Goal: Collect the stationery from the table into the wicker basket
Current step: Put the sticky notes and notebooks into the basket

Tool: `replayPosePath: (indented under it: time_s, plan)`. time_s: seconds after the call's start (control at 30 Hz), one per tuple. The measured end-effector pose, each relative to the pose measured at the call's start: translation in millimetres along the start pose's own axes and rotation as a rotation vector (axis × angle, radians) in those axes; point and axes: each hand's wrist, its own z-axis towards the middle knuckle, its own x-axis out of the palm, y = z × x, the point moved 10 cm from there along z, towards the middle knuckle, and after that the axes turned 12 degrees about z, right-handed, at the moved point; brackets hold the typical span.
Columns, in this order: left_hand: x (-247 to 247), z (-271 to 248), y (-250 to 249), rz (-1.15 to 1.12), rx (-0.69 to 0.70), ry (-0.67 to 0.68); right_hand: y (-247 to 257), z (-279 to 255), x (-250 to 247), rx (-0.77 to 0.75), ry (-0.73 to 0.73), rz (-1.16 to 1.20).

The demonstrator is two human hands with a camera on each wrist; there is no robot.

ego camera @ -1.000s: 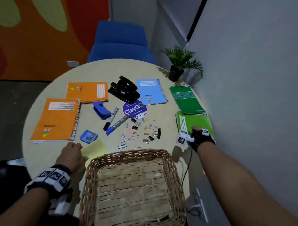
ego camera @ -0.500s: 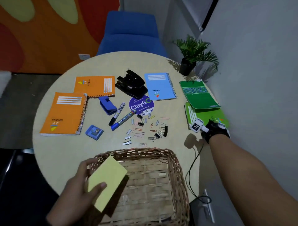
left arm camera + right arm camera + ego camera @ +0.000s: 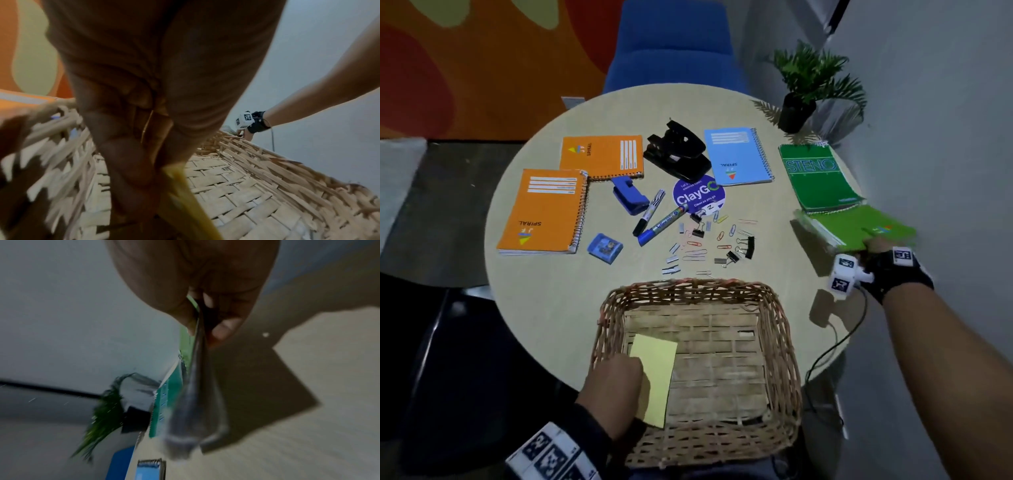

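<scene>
The wicker basket [image 3: 784, 346] sits at the table's near edge. Inside it my left hand [image 3: 616, 380] holds a yellow sticky-note pad [image 3: 655, 370] low against the basket floor; the left wrist view shows my left hand [image 3: 148, 162] curled round the pad [image 3: 185, 199]. At the right edge of the table my right hand [image 3: 878, 245] pinches a bright green spiral notebook [image 3: 856, 226] by its near corner, lifted and blurred. In the right wrist view, the right hand [image 3: 205, 324] has thumb and fingers clamped on the notebook [image 3: 191, 363] edge.
On the table [image 3: 544, 301] lie two orange notebooks [image 3: 548, 212], a blue notebook [image 3: 738, 156], a green steno pad [image 3: 818, 176], a black hole punch [image 3: 678, 154], a blue stapler [image 3: 629, 195], two markers [image 3: 662, 222], a blue sharpener [image 3: 605, 247], scattered clips [image 3: 709, 243]. A potted plant [image 3: 808, 82] stands far right.
My left hand lifted the yellow pad off the table and lowered it into the basket. My right hand took hold of the green notebook and raised it off the table.
</scene>
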Motion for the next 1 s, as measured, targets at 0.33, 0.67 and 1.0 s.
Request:
replayPosePath:
  time_s: [0.33,0.67,1.0]
  plan:
    - [-52.3,-14.3,-2.2,-0.153,0.131,-0.196,43.1,-134.1,5.9,-0.093,0.281,1.185]
    - [-35.4,67.9,-59.8,-0.837,0.254,0.036,87.3,-176.2,114.7,-0.135,0.493,0.769]
    - [-40.0,57.4,-54.0,-0.555,0.227,-0.009,64.5,-35.3,5.0,-0.029,0.002,0.579]
